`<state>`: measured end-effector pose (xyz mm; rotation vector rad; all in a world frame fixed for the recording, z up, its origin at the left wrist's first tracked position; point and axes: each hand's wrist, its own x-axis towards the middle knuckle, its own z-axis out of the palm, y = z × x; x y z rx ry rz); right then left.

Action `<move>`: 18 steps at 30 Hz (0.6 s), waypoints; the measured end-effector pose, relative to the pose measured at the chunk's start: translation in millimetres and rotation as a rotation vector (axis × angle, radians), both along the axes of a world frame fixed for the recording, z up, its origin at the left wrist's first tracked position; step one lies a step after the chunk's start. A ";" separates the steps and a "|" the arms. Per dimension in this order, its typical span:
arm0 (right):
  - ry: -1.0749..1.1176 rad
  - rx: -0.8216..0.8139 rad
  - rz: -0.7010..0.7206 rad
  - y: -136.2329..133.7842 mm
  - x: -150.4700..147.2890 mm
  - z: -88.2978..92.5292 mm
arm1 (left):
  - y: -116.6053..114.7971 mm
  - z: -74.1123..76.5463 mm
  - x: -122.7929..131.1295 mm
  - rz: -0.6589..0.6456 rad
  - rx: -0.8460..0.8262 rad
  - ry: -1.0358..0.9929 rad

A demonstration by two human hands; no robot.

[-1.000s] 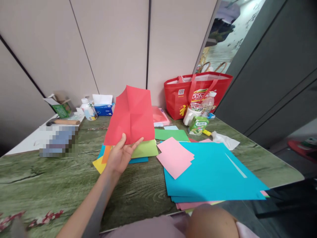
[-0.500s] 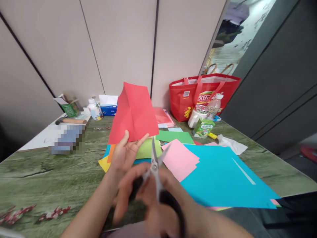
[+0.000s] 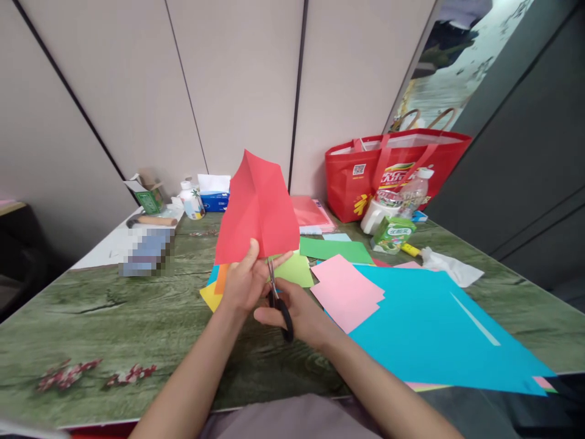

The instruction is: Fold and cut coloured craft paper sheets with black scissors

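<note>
A creased sheet of red paper (image 3: 260, 207) stands raised above the table, its lower edge held by my left hand (image 3: 247, 277) with the thumb in front. My right hand (image 3: 295, 308) grips a pair of scissors (image 3: 284, 317) by the black handles. The blades point up at the paper's bottom edge, close to my left fingers; whether they touch the paper I cannot tell. Behind and below the red sheet lie light green paper (image 3: 295, 270), orange paper (image 3: 221, 279) and yellow paper (image 3: 210, 296). Pink sheets (image 3: 347, 292) rest right of my right hand.
A large blue sheet (image 3: 411, 329) covers the table's right side. Farther back stand a red bag (image 3: 351, 186), a white jar (image 3: 379, 213), a plastic bottle (image 3: 415, 192) and a green carton (image 3: 393, 235). A tissue box (image 3: 214, 201), white bottle (image 3: 191, 200) and hammer (image 3: 155, 221) are at the back left.
The scissors have moved from in front of my body up to the red paper's lower edge, and their blades have come closer together. My left hand still holds the paper.
</note>
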<state>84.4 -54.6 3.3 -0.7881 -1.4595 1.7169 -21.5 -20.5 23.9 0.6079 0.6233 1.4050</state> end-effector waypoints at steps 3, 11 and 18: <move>0.005 0.013 -0.026 4.3 2.1 1.2 | 0.2 -4.5 3.7 0.061 0.033 0.069; 0.049 0.016 -0.105 8.9 1.0 -4.9 | 2.2 -22.3 10.9 0.498 -0.043 0.372; 0.078 0.040 -0.123 8.3 -1.9 -9.2 | -2.0 -19.3 13.5 0.558 0.000 0.436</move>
